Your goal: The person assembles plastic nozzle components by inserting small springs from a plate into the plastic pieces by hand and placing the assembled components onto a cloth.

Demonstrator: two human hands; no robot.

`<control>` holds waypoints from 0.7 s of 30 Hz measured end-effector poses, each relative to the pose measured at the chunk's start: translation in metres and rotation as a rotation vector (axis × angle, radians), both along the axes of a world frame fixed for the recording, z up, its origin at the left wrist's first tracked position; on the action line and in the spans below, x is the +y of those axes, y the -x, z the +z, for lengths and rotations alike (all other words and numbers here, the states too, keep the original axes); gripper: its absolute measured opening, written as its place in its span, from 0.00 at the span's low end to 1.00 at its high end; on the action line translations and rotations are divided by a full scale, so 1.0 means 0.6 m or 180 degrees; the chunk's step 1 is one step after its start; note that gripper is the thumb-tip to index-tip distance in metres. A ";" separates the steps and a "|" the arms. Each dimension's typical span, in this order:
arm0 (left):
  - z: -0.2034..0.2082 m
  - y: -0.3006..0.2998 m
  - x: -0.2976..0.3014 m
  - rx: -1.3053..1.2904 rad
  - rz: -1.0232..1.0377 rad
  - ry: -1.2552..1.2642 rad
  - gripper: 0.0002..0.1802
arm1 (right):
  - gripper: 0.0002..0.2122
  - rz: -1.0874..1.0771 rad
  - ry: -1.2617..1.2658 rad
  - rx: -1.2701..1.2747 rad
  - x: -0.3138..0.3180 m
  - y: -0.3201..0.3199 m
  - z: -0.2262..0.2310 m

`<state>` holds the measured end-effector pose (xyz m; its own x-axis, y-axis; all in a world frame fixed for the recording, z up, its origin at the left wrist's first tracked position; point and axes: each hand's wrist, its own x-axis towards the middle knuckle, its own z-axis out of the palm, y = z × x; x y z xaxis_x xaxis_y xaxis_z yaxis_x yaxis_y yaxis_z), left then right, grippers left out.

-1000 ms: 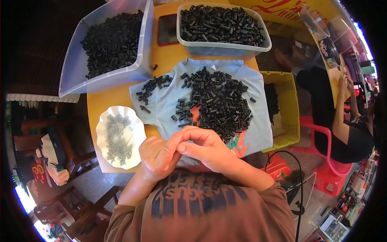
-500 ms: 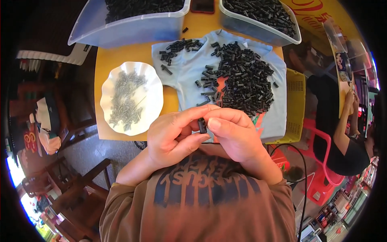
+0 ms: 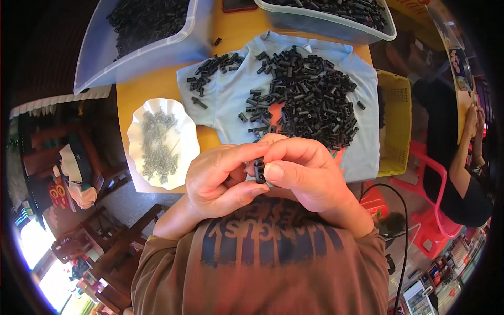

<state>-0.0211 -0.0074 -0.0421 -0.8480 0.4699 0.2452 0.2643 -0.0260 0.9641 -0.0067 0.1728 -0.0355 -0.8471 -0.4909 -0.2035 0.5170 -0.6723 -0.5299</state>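
Note:
A short black plastic tube with notches along its side stands nearly upright between my two hands, just in front of my chest. My left hand pinches it between the thumb at the bottom and the index finger at the top. From the other side my right hand presses it with thumb and fingertips. Beyond my hands a large heap of similar black tubes lies on a light blue shirt. Left of my hands a white wavy-edged plate holds many small thin metal pieces, like springs or pins.
Two clear plastic bins of black parts, a left bin and a right bin, stand at the table's far side. A dark phone lies between them. Yellow crate and red plastic chair are at right, near another seated person.
The view has shifted and turned slightly. The black tube has been turned in my fingers, so its notched side now shows. Both hands keep their grip on it.

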 end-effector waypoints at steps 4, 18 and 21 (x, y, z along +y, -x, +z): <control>-0.005 0.007 0.008 -0.0045 0.0026 0.0015 0.29 | 0.06 0.0042 0.0063 -0.0076 0.009 0.009 -0.004; -0.005 0.016 0.011 0.0004 0.0195 0.0259 0.27 | 0.05 0.0159 0.0079 -0.0218 0.012 0.026 -0.008; -0.005 0.022 0.011 0.0031 0.0109 0.0333 0.27 | 0.05 0.0256 0.0059 -0.0317 0.017 0.025 -0.014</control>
